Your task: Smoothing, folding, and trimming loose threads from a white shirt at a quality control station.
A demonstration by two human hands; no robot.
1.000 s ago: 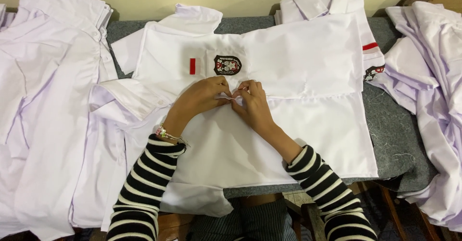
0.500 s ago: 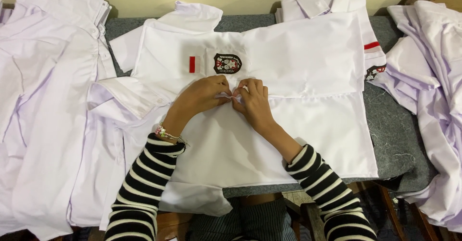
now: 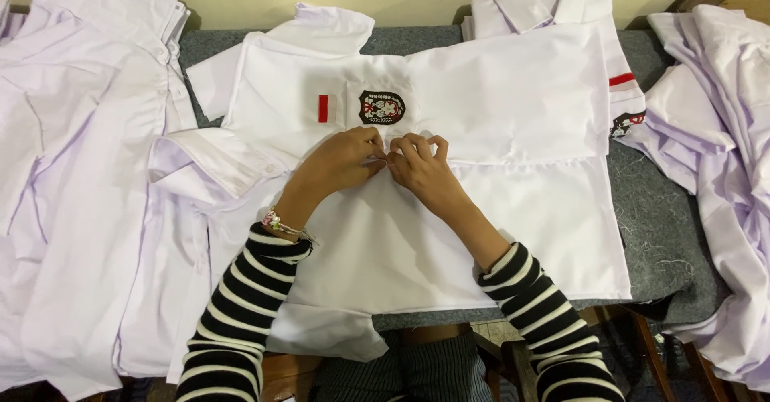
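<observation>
A white short-sleeved shirt (image 3: 497,89) lies flat on the grey table (image 3: 666,217), front up. It carries a black crest badge (image 3: 382,107) on its pocket and a small red stripe patch (image 3: 323,108). My left hand (image 3: 341,161) and my right hand (image 3: 423,169) meet at the shirt's front edge just below the badge, fingertips pinching the fabric together. What sits between the fingertips is too small to make out. Both arms wear black-and-white striped sleeves, and a beaded bracelet (image 3: 277,224) circles my left wrist.
A heap of white shirts (image 3: 72,169) covers the left side of the table. Another folded white shirt (image 3: 553,1) lies at the back right, and more white shirts (image 3: 722,145) hang over the right edge. A wooden chair frame (image 3: 513,354) shows below.
</observation>
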